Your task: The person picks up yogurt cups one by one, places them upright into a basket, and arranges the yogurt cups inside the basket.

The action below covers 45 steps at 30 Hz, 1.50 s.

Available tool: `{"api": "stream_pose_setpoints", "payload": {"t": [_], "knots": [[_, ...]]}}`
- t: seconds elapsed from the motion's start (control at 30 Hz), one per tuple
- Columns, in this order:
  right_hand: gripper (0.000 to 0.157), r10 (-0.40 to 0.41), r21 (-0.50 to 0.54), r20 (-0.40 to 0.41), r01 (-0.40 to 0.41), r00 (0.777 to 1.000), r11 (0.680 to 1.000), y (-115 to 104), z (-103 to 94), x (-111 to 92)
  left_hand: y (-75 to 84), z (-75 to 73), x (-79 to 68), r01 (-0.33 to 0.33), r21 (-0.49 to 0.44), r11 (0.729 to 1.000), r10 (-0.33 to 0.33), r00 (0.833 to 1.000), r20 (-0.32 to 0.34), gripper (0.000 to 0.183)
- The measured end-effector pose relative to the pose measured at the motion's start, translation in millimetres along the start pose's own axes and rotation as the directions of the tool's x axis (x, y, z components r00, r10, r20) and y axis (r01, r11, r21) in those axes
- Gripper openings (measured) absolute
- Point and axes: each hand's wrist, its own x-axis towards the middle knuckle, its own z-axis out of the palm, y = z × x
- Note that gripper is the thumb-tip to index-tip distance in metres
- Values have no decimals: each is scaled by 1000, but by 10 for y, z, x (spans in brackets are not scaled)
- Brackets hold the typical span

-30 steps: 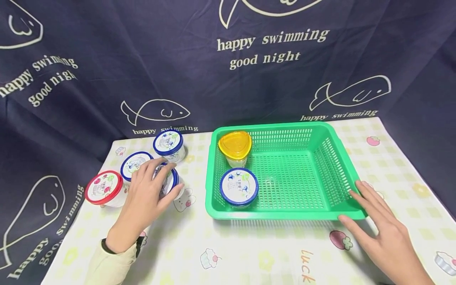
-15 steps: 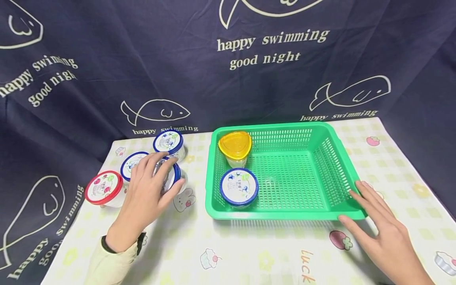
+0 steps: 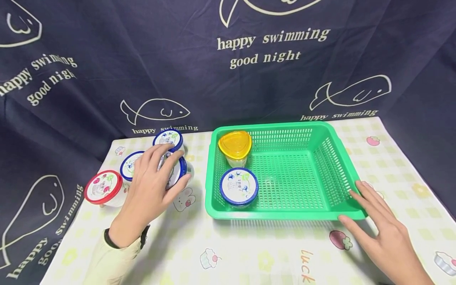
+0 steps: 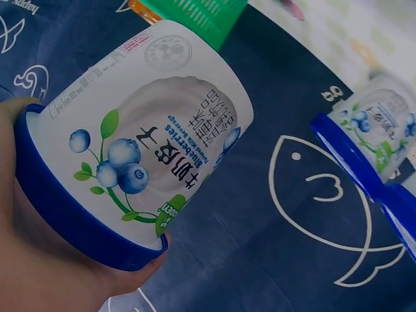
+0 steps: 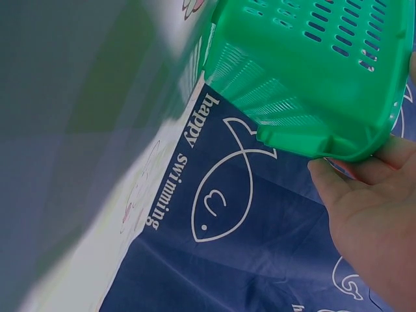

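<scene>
Blueberry cup [image 4: 140, 143] is held by its blue lid [image 4: 75, 218] in the left hand [image 3: 147, 190], whose grip is narrowed round the rim, with the thumb set on the right side and the fingers laid over the top; green leaves and the word "Blueberries" are printed on its side. Just beyond that grip, a rear blue-lidded cup [image 3: 168, 137] is partly covered by the fingertips, and whether it is touched cannot be told. Left of the fingers, a second blue-lidded cup [image 3: 129, 164] is half hidden, and farther left, near the back of the hand, a red-lidded cup [image 3: 103, 188] is placed. To the right of the left hand, well apart from it, a green basket [image 3: 274, 215] is set on the patterned tabletop [image 3: 263, 245]. Its near right corner is touched by the right hand [image 3: 388, 233], whose grip is wide: the thumb is rested at the near rim and the fingers are stretched out over the right rim. At the basket's opposite end, well to the left of the right hand, two cups are contained: a yellow-lidded cup [image 3: 235, 145] in the far left corner and, just nearer, a blueberry-printed cup [image 3: 239, 186] with its lid facing up. Beyond both hands, a dark blue curtain [image 3: 249, 95] is hung, printed with white fish and "happy swimming".
</scene>
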Motion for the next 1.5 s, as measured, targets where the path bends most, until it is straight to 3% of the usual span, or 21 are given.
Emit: {"api": "stream_pose_setpoints", "payload": {"t": [0.17,0.8,1.5], "knots": [[68,15,-3,10,-15,1000,1000,-30,-14,10,54,-3,60,-18,-2,1000,18,1000,1,56],[68,27,3,17,-27,1000,1000,-24,-11,-7,267,17,318,-154,-102,983,140,982,-129,48],[69,26,-1,18,-26,999,1000,-24,-19,-9,409,29,528,-234,-108,966,219,966,-136,50]]}}
